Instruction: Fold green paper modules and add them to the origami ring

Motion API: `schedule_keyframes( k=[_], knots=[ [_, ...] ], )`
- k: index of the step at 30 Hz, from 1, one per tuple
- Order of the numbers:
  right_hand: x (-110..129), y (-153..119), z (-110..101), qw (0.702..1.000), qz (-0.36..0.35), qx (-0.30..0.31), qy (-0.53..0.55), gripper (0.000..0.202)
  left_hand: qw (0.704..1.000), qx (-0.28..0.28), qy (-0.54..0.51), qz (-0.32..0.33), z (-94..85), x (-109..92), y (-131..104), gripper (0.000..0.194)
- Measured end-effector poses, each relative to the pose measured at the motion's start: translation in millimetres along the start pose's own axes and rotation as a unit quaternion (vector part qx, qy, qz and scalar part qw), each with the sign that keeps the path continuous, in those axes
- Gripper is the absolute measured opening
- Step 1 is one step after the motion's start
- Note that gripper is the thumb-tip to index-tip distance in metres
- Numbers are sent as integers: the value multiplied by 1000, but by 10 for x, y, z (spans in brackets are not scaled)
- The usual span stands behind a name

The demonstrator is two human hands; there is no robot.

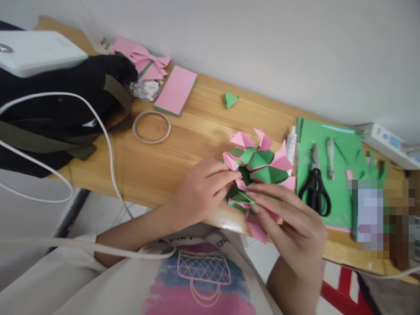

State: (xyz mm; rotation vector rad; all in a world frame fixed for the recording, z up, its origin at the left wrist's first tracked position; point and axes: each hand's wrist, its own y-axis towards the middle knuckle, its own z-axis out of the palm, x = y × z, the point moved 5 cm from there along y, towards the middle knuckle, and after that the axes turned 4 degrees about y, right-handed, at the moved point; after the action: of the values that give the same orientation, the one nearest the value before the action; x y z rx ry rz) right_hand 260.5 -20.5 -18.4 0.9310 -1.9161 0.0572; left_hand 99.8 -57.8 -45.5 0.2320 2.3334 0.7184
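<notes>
A ring-shaped paper flower (267, 173), folded from pink and green pieces, is held over the table's front edge. My left hand (203, 188) pinches the left side of it, fingertips beside the dark hole in the middle. On the lower right side, my right hand (292, 218) has its thumb and fingers closed on a green and pink fold. Some petals under my right hand are hidden. Just right of the flower lies a white glue tube (291, 144). A small green folded piece (231, 100) rests behind the flower.
Black scissors (315, 188) and a cutter (330, 158) lie on green sheets (306, 131) at right. Pink paper (176, 90), a tape ring (136, 131), a bowl of scraps (146, 89) and a black bag (65, 105) are at left. A white cable (110, 153) hangs across the front left.
</notes>
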Motion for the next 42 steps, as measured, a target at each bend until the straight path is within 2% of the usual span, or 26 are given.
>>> schedule_keyframes(
  k=[13,28,32,36,42],
  knots=[
    [51,-121,6,998,-33,-38,-39,50,1000,-24,1,1,-8,-26,-24,19],
    [34,-163,-5,990,-56,-123,-30,42,1000,-21,-5,22,-51,-12,-67,20],
    [20,-148,19,992,-29,-119,14,39,1000,-15,-7,16,-48,-2,-77,23],
    [-24,-150,56,993,20,-106,52,46,1000,-3,-12,15,-44,10,-73,23],
    [-63,-90,100,995,71,-58,33,46,1000,7,-17,12,-47,30,-82,22]
  ],
)
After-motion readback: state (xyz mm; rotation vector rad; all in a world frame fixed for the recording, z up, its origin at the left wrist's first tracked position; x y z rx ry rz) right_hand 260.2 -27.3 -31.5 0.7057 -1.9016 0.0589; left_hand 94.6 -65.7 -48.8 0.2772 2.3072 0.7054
